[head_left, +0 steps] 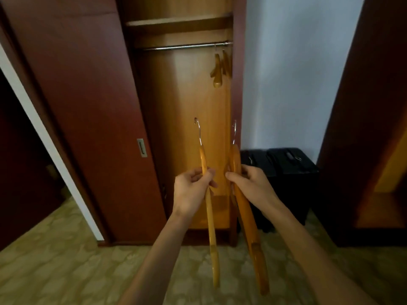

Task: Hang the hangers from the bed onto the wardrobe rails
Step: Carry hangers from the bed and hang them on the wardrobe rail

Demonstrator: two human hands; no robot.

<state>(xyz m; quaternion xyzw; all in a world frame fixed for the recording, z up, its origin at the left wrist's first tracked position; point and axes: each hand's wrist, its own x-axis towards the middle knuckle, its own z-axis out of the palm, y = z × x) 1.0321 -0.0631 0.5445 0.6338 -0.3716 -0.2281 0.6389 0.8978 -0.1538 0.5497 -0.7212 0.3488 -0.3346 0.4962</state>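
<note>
- Sliding wardrobe door (88, 111): dark red-brown panel slid to the left, with a small recessed metal pull (142, 147) near its right edge; the compartment to its right stands open.
- Wardrobe interior (176, 106): light wood back panel, with a shelf (178, 24) across the top.
- Wardrobe rail (185, 46): a metal bar running horizontally just below the shelf.
- Left hand (192, 190): fingers and thumb curled around the upper arm of a wooden hanger (210, 227), held edge-on to the camera; its metal hook points up, well below the rail, and its lower end hangs down over the floor.
- Hung hangers (221, 68): wooden hangers on the far right end of the rail, seen nearly edge-on; their exact number cannot be told.
- Right hand (251, 183): fingers wrapped around the upper part of a second wooden hanger (248, 221), also upright with its hook uppermost, just beside the wardrobe's right frame; whether it is one hanger or two pressed together cannot be told.
- Black suitcase (286, 172): stands on the floor against the pale wall (290, 73), right of the wardrobe.
- Patterned floor (55, 260): yellowish, beneath both forearms.
</note>
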